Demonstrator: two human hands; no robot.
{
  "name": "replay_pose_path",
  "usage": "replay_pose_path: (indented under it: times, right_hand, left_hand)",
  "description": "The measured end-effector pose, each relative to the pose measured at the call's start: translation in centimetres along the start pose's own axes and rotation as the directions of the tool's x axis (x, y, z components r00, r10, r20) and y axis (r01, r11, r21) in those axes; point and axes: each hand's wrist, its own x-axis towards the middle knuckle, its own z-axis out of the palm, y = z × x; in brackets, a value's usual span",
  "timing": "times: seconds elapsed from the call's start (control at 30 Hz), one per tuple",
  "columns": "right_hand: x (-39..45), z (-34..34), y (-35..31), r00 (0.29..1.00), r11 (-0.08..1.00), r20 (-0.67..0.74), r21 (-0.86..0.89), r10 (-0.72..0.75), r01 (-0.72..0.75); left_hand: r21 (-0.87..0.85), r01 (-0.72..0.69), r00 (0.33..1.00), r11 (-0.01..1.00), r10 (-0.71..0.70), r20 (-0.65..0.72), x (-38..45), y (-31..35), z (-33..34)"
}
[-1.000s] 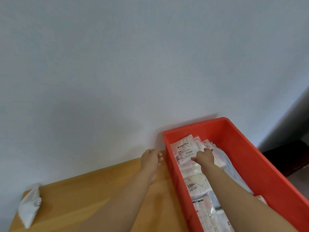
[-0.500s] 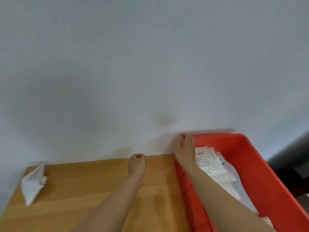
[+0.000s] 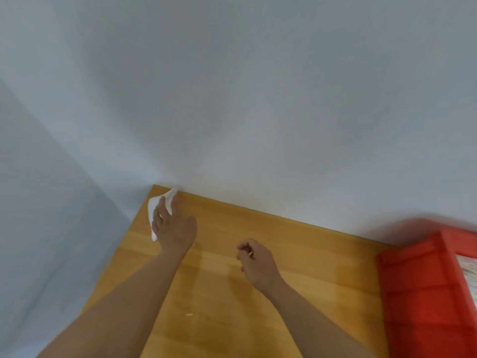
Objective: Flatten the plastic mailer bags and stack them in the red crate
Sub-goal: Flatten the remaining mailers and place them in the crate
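A crumpled white mailer bag (image 3: 152, 205) lies at the far left corner of the wooden table (image 3: 309, 254), against the wall. My left hand (image 3: 173, 227) reaches onto it, fingers stretched over the bag and touching it. My right hand (image 3: 255, 260) hovers over the middle of the table with loosely curled fingers and holds nothing. The red crate (image 3: 423, 293) stands at the right edge of the view. A strip of flat printed mailers (image 3: 471, 276) shows inside it; most of the crate's inside is cut off.
A plain grey-white wall (image 3: 258, 99) runs along the table's far edge and meets a side wall at the left. A tiny pale scrap (image 3: 189, 314) lies on the wood near my left forearm.
The view has swung left. My left hand moved from beside the crate to the white bag in the corner. My right hand left the crate's rim and now hangs over the table.
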Motion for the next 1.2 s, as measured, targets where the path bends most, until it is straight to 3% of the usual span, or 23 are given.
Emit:
replay_pose_path:
  times: [0.1,0.23,0.3,0.37,0.43,0.5,0.57,0.6,0.67,0.77,0.87,1.0,1.2]
  right_hand:
    - [0.3,2.2,1.3,0.999,1.0,0.041,0.007,0.015,-0.015]
    - [0.9,2.9,2.9,0.999,0.999,0.025,-0.015,0.03,-0.03]
    - [1.1,2.8,3.3,0.999,0.999,-0.028,-0.024,0.03,-0.031]
    - [1.5,3.1,3.5,0.996,0.998,-0.09,-0.059,0.003,-0.009]
    - [1.8,3.2,3.6,0.983,0.988,-0.174,-0.151,-0.066,0.039]
    - [1.9,3.5,4.1,0.955,0.939,-0.215,-0.319,-0.202,0.127]
    - [1.7,3.5,5.4,0.924,0.834,-0.169,-0.506,-0.344,0.218]
    - [1.5,3.6,6.2,0.914,0.783,-0.12,-0.567,-0.387,0.257]
    - [0.8,3.9,8.3,0.917,0.723,-0.013,-0.62,-0.398,0.305]
    - [-0.1,4.9,11.1,0.918,0.653,0.142,-0.662,-0.371,0.367]
    - [0.3,5.7,11.4,0.894,0.565,0.226,-0.708,-0.388,0.424]
    - [2.6,7.1,10.7,0.853,0.477,0.342,-0.718,-0.393,0.507]
    - [3.6,7.9,12.8,0.861,0.484,0.355,-0.717,-0.365,0.501]
  left_hand:
    - [0.022,0.0,0.998,1.0,0.001,-0.065,4.9,-2.6,0.1]
    - [0.062,0.035,0.974,0.997,-0.048,0.221,9.2,-5.9,2.1]
    - [0.07,-0.102,0.947,0.992,0.076,0.312,7.3,-6.5,3.2]
    - [0.054,-0.311,0.911,0.949,0.282,0.299,3.5,-6.9,4.8]
    - [0.03,-0.516,0.814,0.856,0.479,0.329,-1.1,-6.9,6.7]
    - [-0.045,-0.687,0.629,0.725,0.625,0.462,-5.6,-7.3,8.0]
    - [-0.109,-0.784,0.467,0.611,0.697,0.543,-9.2,-8.5,9.3]
    - [-0.136,-0.79,0.448,0.598,0.714,0.537,-10.5,-9.2,9.6]
    - [-0.201,-0.747,0.502,0.634,0.735,0.455,-12.5,-9.9,9.8]
    - [-0.19,-0.685,0.653,0.703,0.709,0.268,-13.2,-9.3,9.7]
    - [-0.056,-0.565,0.781,0.823,0.555,0.284,-12.3,-9.4,10.3]
    - [0.073,-0.621,0.742,0.78,0.555,0.375,-11.9,-10.4,11.7]
    - [0.142,-0.603,0.776,0.785,0.536,0.332,-12.5,-10.3,12.3]
